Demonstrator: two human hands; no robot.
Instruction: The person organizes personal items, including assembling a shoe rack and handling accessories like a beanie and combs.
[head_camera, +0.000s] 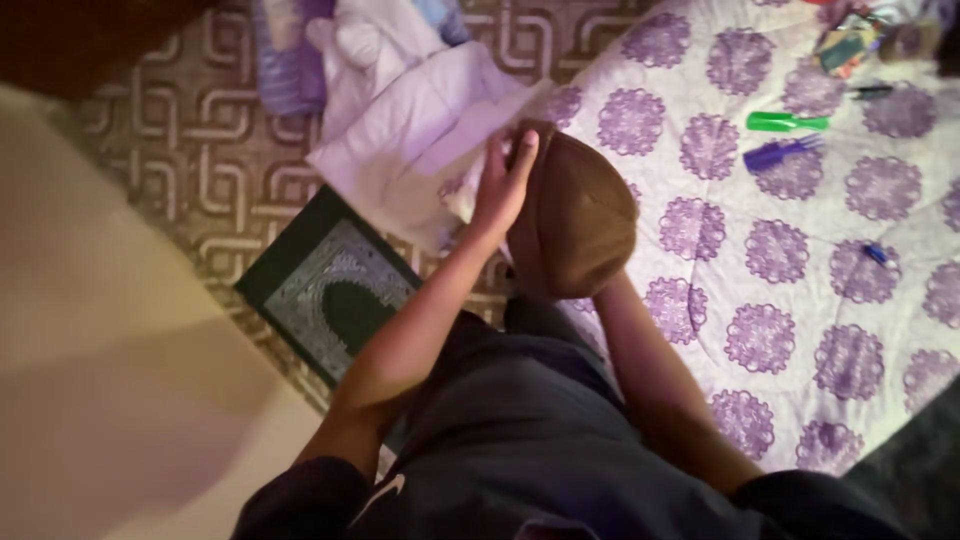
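- Green mat (330, 290): flat on the patterned floor, lower left.
- White cloth (410, 140): heaped at the bed's edge.
- Left hand (503, 185): fingers spread flat on the cap.
- Brown cap (575, 215): held over the bed; apparently being shaped or turned, which calls for a steadying hold.
- Right hand: hidden inside the cap; grip cannot be told.
- Bed (780, 280): purple-flowered cover.
- Combs (785, 135): green, purple.

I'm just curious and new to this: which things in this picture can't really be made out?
- Right hand: hidden in the head view behind the brown cap.
- Left hand: fingertips motion-blurred against the cap.
- Clutter on the purple-patterned bedspread: cut off by the top edge, too small.
- Green mat: partly covered by the arm.
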